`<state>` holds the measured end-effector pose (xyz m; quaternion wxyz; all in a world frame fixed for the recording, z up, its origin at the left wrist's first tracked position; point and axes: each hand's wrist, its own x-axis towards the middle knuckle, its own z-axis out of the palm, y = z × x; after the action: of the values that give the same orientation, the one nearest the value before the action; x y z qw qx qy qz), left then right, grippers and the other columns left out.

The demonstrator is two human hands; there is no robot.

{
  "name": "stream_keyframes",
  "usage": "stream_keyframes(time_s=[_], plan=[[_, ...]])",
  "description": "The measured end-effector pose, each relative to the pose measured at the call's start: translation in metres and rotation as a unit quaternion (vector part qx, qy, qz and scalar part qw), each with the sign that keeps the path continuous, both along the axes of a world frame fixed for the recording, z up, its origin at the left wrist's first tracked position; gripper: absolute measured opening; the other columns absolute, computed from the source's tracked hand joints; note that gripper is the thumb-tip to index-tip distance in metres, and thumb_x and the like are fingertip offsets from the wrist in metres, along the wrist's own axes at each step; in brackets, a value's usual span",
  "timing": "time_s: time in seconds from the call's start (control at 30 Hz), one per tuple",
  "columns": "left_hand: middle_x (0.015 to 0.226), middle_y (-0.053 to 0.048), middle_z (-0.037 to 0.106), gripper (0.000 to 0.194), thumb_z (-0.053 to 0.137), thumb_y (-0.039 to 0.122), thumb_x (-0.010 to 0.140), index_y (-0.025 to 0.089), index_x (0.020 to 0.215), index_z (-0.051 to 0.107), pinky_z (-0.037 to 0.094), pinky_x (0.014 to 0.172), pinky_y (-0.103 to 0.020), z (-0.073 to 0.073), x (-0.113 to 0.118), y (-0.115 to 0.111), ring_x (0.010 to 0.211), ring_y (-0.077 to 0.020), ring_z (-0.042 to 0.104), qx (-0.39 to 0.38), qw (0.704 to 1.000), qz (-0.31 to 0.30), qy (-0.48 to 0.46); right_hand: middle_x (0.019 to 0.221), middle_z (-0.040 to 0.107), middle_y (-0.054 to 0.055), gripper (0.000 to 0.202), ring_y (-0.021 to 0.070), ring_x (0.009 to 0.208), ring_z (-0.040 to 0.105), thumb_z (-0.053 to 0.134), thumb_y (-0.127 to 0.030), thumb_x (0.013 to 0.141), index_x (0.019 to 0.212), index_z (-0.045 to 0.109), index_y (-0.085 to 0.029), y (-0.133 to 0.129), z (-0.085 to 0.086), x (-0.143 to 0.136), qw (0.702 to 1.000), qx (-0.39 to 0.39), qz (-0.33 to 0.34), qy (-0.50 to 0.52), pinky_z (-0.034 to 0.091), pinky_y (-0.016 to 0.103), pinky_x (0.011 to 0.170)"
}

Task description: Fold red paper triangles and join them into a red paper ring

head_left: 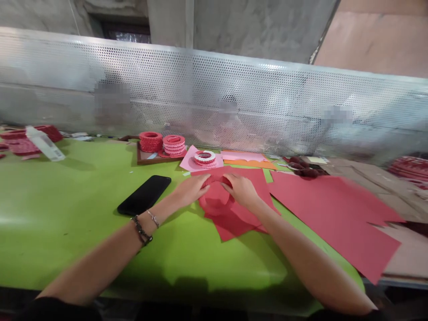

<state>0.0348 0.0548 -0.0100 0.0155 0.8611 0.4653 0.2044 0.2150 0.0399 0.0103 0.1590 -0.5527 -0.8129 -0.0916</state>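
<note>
In the middle of the green table, a red ring-shaped piece (217, 198) rests over several red sheets (230, 229) that look like paper or felt. My left hand (191, 189) grips its far rim from the left, fingers curled over the edge. From the right, my right hand (243, 189) pinches the same rim, with the thumb on the inner side. The two hands are a short gap apart, and part of the rim is hidden under the fingers. A black phone (144, 195) lies left of my left forearm.
A perforated metal screen (254, 107) rises behind the green table (83, 191). Before it stand red rings (150, 142) and pink rings (174, 147) on a tray, plus a white ring (204, 157). Bottle (47, 145) at left; large red sheets (334, 214) and cardboard (374, 178) at right.
</note>
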Motion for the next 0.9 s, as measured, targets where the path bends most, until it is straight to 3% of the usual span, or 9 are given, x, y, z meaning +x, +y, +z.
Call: stream_keyframes(time_s=[0.33,0.43,0.53,0.67,0.9], plan=[[0.115,-0.014,0.062,0.035,0.045,0.021,0.088,0.012,0.121,0.05,0.046,0.085,-0.035,0.007,0.0,-0.002,0.102,-0.0252,0.06,-0.01,1.0,-0.011,0.02,0.099,0.067,0.008,0.02,0.0207,0.083,0.064,0.045,-0.027,0.09,0.101,0.06,-0.019,-0.002,0.001,-0.003,1.0,-0.001,-0.009,-0.026,0.039,0.024,0.059],[0.121,-0.013,0.058,0.041,0.046,0.023,0.088,0.015,0.128,0.043,0.045,0.087,-0.035,0.011,0.0,-0.004,0.107,-0.0248,0.057,-0.004,1.0,0.007,0.02,0.097,0.067,0.008,0.022,0.0217,0.082,0.064,0.045,-0.03,0.089,0.101,0.06,-0.019,-0.002,0.001,-0.002,1.0,0.005,-0.023,-0.02,0.039,0.025,0.058],[0.115,-0.016,0.061,0.052,0.049,0.028,0.086,0.012,0.133,0.034,0.048,0.08,-0.036,0.012,0.001,-0.006,0.098,-0.0273,0.061,-0.001,0.999,0.047,0.02,0.086,0.068,0.008,0.025,0.0222,0.075,0.064,0.044,-0.03,0.088,0.105,0.057,-0.018,-0.002,0.002,-0.001,0.999,0.011,-0.049,-0.01,0.039,0.026,0.055],[0.099,-0.018,0.065,0.038,0.044,0.021,0.087,0.006,0.122,0.045,0.049,0.071,-0.035,0.01,0.003,-0.008,0.087,-0.0278,0.064,-0.011,0.997,0.068,0.038,0.093,0.068,0.007,0.025,0.0215,0.079,0.064,0.044,-0.027,0.088,0.11,0.054,-0.019,-0.001,0.003,0.001,0.999,0.011,-0.04,-0.013,0.038,0.025,0.054],[0.09,-0.013,0.066,0.028,0.04,0.019,0.087,0.009,0.112,0.049,0.047,0.067,-0.03,0.012,0.003,-0.008,0.08,-0.0229,0.064,-0.018,0.996,0.058,0.066,0.099,0.067,0.008,0.02,0.0212,0.083,0.064,0.043,-0.025,0.09,0.104,0.056,-0.018,-0.001,0.005,0.001,0.999,-0.003,-0.014,-0.038,0.037,0.023,0.055]])
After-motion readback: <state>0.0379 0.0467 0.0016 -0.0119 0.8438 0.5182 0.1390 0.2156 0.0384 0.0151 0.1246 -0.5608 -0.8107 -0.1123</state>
